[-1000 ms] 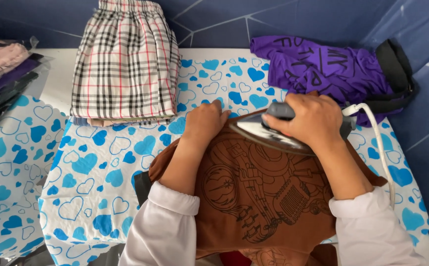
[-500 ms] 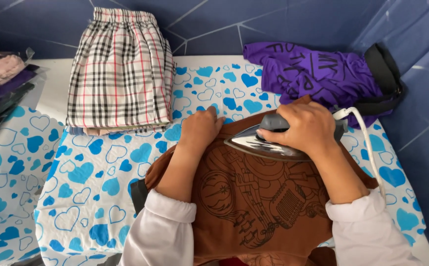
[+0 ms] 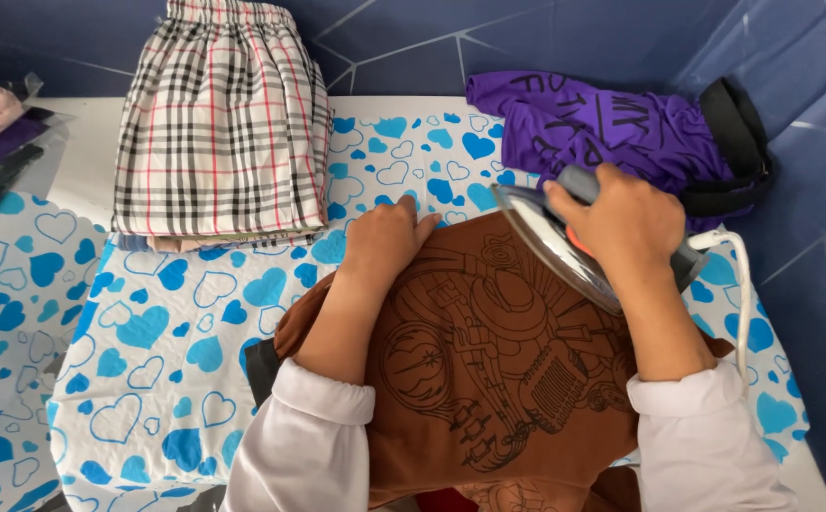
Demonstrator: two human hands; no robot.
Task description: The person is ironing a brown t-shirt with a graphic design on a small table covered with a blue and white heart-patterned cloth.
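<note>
My right hand (image 3: 626,223) has a clenched grip on the iron (image 3: 565,248), tilted over the brown shirt's (image 3: 489,351) upper edge. My left hand (image 3: 389,242) lies released, flat on the shirt beside it.

A dark blue wall (image 3: 546,38) is seen across the top of the frame and down the right side; it is crossed by thin pale lines that form large angular panels. Below it, a white table surface (image 3: 76,152) is shown at the upper left and along the top centre. Most of the table is covered by a white cloth printed with blue hearts (image 3: 166,341), which is spread from the lower left to the right edge. The scene is lit evenly and softly, and only faint shadows are cast. No floor or window is shown from this downward view.
</note>
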